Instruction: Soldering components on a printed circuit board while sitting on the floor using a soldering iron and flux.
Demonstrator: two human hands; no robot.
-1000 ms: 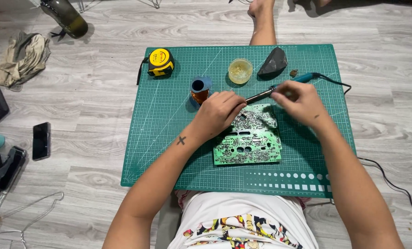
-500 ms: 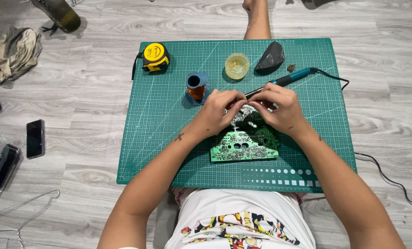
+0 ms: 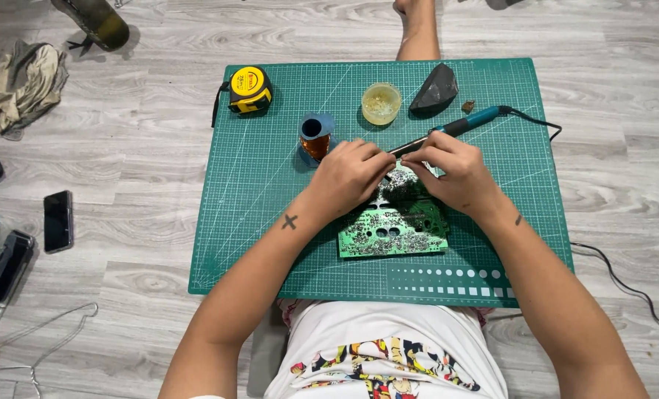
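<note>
A green circuit board (image 3: 393,235) lies on the green cutting mat (image 3: 270,222) in front of me. My left hand (image 3: 350,176) rests on the board's upper left part, fingers curled over its top edge. My right hand (image 3: 453,171) sits on the upper right part and pinches the metal shaft of a soldering iron (image 3: 471,122) with a teal handle. The iron's tip points left into the gap between my fingertips, which almost touch. What lies under the fingertips is hidden.
On the mat's far side are a yellow tape measure (image 3: 249,89), a small blue-rimmed roll (image 3: 316,135), a round yellowish jar (image 3: 381,103) and a dark wedge-shaped lump (image 3: 436,89). The iron's cable (image 3: 617,273) runs off to the right. A phone (image 3: 57,220) and a cloth (image 3: 21,83) lie on the floor to the left.
My hands have drawn together over the board's top edge. The right hand has slid down the iron toward its tip, and the left hand's fingers have closed in beside it.
</note>
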